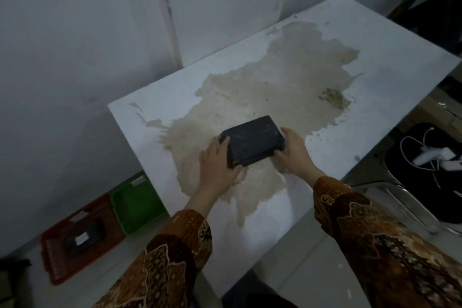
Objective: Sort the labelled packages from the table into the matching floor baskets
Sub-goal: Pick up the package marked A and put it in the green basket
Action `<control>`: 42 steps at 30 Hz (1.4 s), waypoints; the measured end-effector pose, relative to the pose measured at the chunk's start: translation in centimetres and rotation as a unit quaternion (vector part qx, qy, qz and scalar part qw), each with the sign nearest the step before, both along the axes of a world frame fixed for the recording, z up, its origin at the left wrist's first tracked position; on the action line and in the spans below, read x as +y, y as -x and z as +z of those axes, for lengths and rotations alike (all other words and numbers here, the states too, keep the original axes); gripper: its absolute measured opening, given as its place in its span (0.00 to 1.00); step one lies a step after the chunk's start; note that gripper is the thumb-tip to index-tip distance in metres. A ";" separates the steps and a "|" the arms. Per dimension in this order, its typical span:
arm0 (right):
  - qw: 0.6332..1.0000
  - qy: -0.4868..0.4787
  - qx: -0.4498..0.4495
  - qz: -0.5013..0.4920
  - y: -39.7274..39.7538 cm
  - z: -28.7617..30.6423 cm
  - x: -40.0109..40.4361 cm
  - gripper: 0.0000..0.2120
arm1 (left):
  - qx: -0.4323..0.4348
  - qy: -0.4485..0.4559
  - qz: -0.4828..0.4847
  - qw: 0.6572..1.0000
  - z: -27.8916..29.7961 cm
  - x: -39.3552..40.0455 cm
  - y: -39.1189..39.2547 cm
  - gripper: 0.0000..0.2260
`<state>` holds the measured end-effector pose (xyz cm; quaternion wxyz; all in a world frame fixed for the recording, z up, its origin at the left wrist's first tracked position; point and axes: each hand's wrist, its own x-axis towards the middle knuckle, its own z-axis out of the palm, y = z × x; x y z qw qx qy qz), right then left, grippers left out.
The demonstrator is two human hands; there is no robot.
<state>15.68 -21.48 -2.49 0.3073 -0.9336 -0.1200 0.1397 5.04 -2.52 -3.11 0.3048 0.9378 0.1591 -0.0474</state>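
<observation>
A flat black rectangular wrapped package [252, 140] is clasped at its short ends between the left hand [220, 165] and right hand [293, 151].

Resting on the table, it looks stiff, light, possibly slick-wrapped; both hands are half-curled, so the end grip seems the securest hold.

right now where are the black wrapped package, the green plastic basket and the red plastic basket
black wrapped package [252, 140], head view, top face
green plastic basket [136, 204], head view, inside floor
red plastic basket [55, 257], head view, left wall

Both arms reach forward in brown patterned sleeves, the left hand [218, 165] and right hand [295, 151] facing each other with fingers spread (thumbs toward the wearer), clasping opposite ends of one dark package [252, 140].
</observation>
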 end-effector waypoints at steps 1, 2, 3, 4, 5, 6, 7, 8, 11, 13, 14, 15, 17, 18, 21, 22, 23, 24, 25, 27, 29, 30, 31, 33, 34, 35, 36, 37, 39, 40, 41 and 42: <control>1.000 -0.009 0.008 0.010 -0.3 -0.2 -0.1 0.29 | 0.010 -0.021 -0.001 1.000 -0.6 -0.1 -0.5 0.36; 1.000 -0.018 0.014 0.016 -0.6 -0.3 -0.2 0.28 | 0.014 -0.040 -0.003 0.999 -1.2 0.0 -0.9 0.37; 0.999 -0.029 0.019 0.017 -0.7 -0.5 -0.3 0.27 | 0.013 -0.052 -0.006 0.999 -1.6 0.1 -1.2 0.36; 0.999 -0.041 0.021 0.015 -0.8 -0.6 -0.4 0.27 | 0.008 -0.059 -0.010 0.998 -1.9 0.3 -1.4 0.35; 0.998 -0.053 0.021 0.015 -0.9 -0.8 -0.4 0.27 | 0.001 -0.058 -0.014 0.998 -2.0 0.4 -1.6 0.33; 0.997 -0.069 0.020 0.018 -1.0 -0.9 -0.5 0.27 | -0.007 -0.052 -0.015 0.999 -2.1 0.6 -1.7 0.31; 0.996 -0.090 0.017 0.023 -1.1 -0.7 -0.5 0.27 | -0.018 -0.040 -0.012 0.999 -2.0 0.8 -1.7 0.29; 0.993 -0.114 0.010 0.031 -1.2 -0.4 -0.4 0.26 | -0.032 -0.022 -0.003 0.999 -1.8 1.0 -1.7 0.27; 0.982 -0.169 -0.023 0.085 -1.8 1.2 0.1 0.27 | -0.112 0.072 0.048 0.990 -0.1 1.8 -1.6 0.20; 0.982 -0.148 -0.014 0.114 -2.5 2.3 0.6 0.31 | -0.185 0.132 0.092 0.969 1.7 2.7 -1.4 0.15; 0.982 -0.142 -0.024 0.121 -3.0 2.8 1.0 0.31 | -0.199 0.154 0.110 0.962 2.5 3.3 -1.4 0.13; 0.979 -0.150 -0.044 0.130 -3.4 3.6 1.6 0.28 | -0.199 0.176 0.129 0.955 3.3 3.9 -1.3 0.11; 0.971 -0.178 -0.063 0.148 -4.2 5.4 3.4 0.21 | -0.189 0.240 0.179 0.935 4.8 5.1 -1.3 0.11; 0.967 -0.190 -0.059 0.161 -4.5 6.4 4.4 0.19 | -0.188 0.276 0.212 0.918 5.5 5.7 -1.3 0.12; 0.954 -0.235 0.005 0.187 -4.7 8.5 7.5 0.16 | -0.175 0.359 0.305 0.864 7.5 7.0 -0.9 0.18; 0.949 -0.249 0.028 0.193 -4.5 9.0 8.4 0.15 | -0.170 0.386 0.320 0.848 8.1 7.3 -0.7 0.20; 0.943 -0.266 0.049 0.195 -4.3 9.2 9.1 0.15 | -0.172 0.413 0.328 0.832 8.7 7.4 -0.5 0.22; 0.936 -0.287 0.074 0.190 -4.0 9.3 9.8 0.16 | -0.180 0.435 0.331 0.818 9.2 7.5 -0.2 0.22; 0.929 -0.308 0.098 0.179 -3.8 9.3 10.3 0.17 | -0.187 0.451 0.330 0.808 9.6 7.5 0.1 0.22; 0.924 -0.329 0.117 0.155 -3.3 9.0 11.0 0.17 | -0.198 0.467 0.324 0.799 9.9 7.6 0.6 0.20; 0.930 -0.325 0.104 0.139 -2.7 8.5 11.4 0.16 | -0.204 0.472 0.316 0.797 9.9 7.6 1.2 0.20; 0.931 -0.325 0.103 0.133 -2.4 8.3 11.6 0.15 | -0.209 0.470 0.311 0.799 9.8 7.5 1.6 0.19; 0.928 -0.332 0.111 0.128 -2.0 8.1 11.9 0.13 | -0.214 0.468 0.311 0.799 9.7 7.5 2.0 0.17; 0.917 -0.358 0.135 0.117 -1.0 7.9 12.6 0.09 | -0.216 0.456 0.330 0.798 9.3 7.4 3.1 0.09; 0.913 -0.365 0.141 0.112 -0.4 7.8 13.1 0.08 | -0.216 0.451 0.346 0.794 9.1 7.4 3.7 0.07; 0.912 -0.368 0.143 0.109 0.4 7.7 13.9 0.07 | -0.218 0.452 0.364 0.785 9.0 7.5 4.4 0.06; 0.913 -0.368 0.142 0.106 1.2 7.5 14.8 0.08 | -0.222 0.453 0.384 0.774 8.7 7.8 5.2 0.06; 0.915 -0.363 0.140 0.107 2.2 7.2 15.9 0.08 | -0.231 0.451 0.403 0.762 8.5 8.2 6.2 0.06; 0.922 -0.343 0.134 0.118 4.6 6.5 18.5 0.10 | -0.259 0.436 0.439 0.742 8.0 9.6 8.7 0.04; 0.926 -0.331 0.130 0.125 5.9 6.2 19.9 0.11 | -0.271 0.422 0.455 0.736 7.7 10.6 10.2 0.04; 0.929 -0.323 0.124 0.133 7.4 5.9 21.4 0.11 | -0.277 0.406 0.467 0.735 7.5 11.6 11.7 0.03; 0.930 -0.318 0.117 0.142 8.9 5.5 22.8 0.11 | -0.278 0.394 0.477 0.734 7.3 12.7 13.4 0.04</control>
